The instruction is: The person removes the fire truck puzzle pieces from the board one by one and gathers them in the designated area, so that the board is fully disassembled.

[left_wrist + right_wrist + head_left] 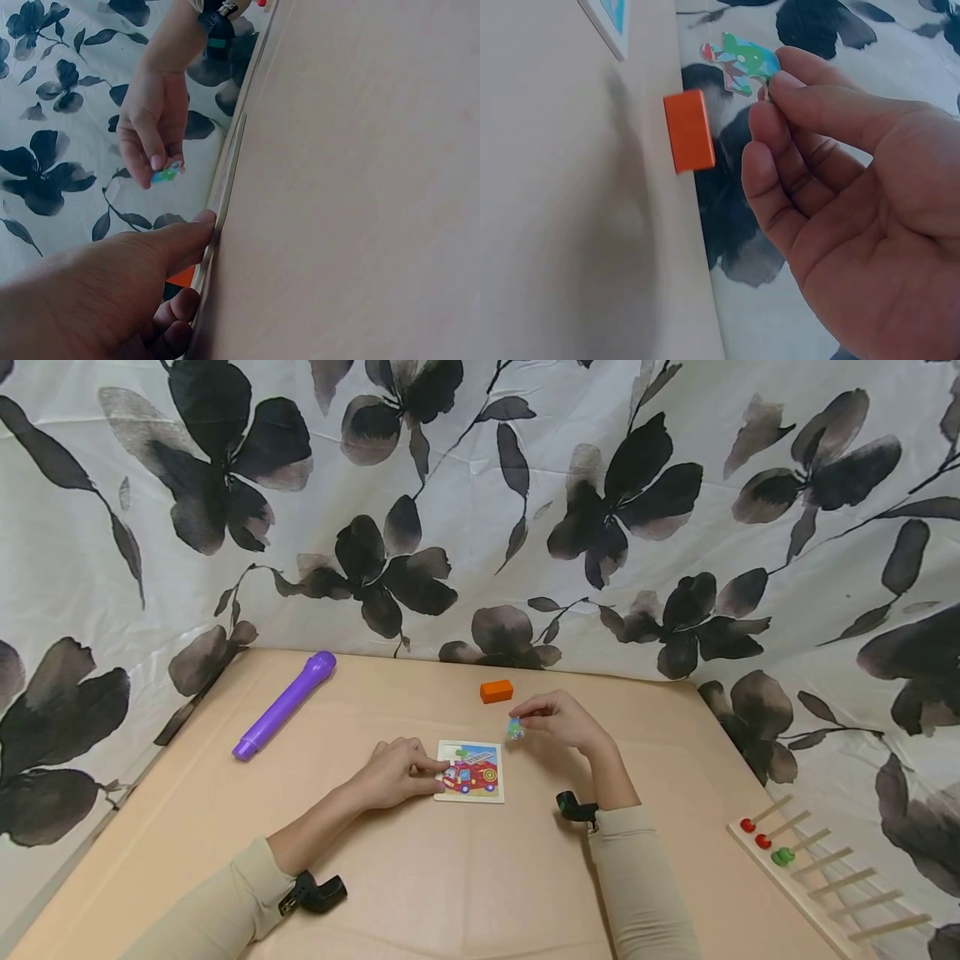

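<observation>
A small picture puzzle board (469, 773) lies on the table, showing a red fire truck inside a pale frame. My left hand (397, 772) holds it at its left edge, thumb and fingers at the frame; in the left wrist view the same hand (112, 292) hides part of the edge. Above the table, to the board's upper right, my right hand (558, 720) pinches a puzzle piece (742, 64) between thumb and index finger. The piece is blue and green with a bit of red, and stands apart from the board.
An orange block (497, 692) lies just beyond the right hand. A purple microphone-shaped stick (285, 706) rests at the back left. At the right edge stands a wooden peg rack (817, 893) with red and green beads. Behind the table hangs a flowered cloth (480, 510).
</observation>
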Demonstrator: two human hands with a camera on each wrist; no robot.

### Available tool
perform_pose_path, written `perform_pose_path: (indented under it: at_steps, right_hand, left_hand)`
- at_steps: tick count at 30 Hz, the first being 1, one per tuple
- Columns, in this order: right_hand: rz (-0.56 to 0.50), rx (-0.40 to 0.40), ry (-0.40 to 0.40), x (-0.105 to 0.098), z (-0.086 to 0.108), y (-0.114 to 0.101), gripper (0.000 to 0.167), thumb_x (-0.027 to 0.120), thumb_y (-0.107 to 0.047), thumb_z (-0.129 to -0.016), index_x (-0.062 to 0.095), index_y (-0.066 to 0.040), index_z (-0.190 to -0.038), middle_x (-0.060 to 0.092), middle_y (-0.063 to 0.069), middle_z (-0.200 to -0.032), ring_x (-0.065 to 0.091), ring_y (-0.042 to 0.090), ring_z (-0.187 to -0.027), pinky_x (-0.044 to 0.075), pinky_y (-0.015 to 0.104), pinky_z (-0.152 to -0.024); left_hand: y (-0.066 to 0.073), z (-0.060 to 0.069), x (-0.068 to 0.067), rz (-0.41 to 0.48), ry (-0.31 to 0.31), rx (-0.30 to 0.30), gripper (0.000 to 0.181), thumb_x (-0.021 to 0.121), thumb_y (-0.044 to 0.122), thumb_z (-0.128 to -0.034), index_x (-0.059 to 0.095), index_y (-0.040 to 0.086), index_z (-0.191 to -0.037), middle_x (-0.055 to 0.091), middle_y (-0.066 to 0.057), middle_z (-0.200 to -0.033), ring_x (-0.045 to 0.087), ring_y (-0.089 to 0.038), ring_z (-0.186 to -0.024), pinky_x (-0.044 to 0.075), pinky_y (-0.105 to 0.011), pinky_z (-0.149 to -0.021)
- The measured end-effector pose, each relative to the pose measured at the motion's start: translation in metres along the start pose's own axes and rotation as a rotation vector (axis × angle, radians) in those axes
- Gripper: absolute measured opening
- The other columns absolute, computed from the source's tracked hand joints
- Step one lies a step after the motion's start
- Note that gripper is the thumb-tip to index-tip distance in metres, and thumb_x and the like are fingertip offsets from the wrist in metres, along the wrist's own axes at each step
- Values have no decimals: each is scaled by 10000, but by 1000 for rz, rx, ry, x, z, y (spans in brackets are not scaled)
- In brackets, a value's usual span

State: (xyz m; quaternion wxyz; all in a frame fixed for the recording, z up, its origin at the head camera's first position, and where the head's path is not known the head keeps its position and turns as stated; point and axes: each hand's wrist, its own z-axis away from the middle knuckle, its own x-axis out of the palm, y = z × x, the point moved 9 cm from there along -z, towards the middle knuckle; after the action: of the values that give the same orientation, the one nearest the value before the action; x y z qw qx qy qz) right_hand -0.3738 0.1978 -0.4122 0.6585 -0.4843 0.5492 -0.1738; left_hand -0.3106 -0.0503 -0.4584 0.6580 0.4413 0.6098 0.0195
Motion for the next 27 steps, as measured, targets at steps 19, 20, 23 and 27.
perform_pose_path:
  at_steps: [19,20,23,27]
  right_hand:
    - [33,145,68,-18,10,37,171,681,-34,-983,808,-55,-1096,771,116,-1159,663,243,-1064,518,272,-918]
    - [30,156,70,-18,10,39,167,685,-41,-983,810,-60,-1091,772,111,-1154,661,240,-1060,516,273,-916]
    - [33,162,62,-17,10,42,169,683,-46,-986,802,-43,-1105,768,132,-1159,659,245,-1057,511,275,-905]
    - [37,170,46,-16,10,46,177,678,-36,-986,790,-12,-1122,761,173,-1160,649,257,-1039,509,271,-869]
  left_hand:
    - [0,0,0,0,6,8,373,823,423,-879,788,269,-1217,564,127,-846,465,-99,-794,264,-365,-751]
    - [0,-1,0,3,5,8,373,824,418,-879,788,266,-1217,565,125,-845,468,-105,-796,264,-367,-753]
    - [0,-1,-1,9,4,6,378,827,412,-877,787,257,-1220,566,121,-845,471,-115,-803,259,-371,-751]
    - [0,0,-1,14,-1,6,384,826,418,-877,785,256,-1223,568,122,-848,469,-115,-806,256,-373,-745]
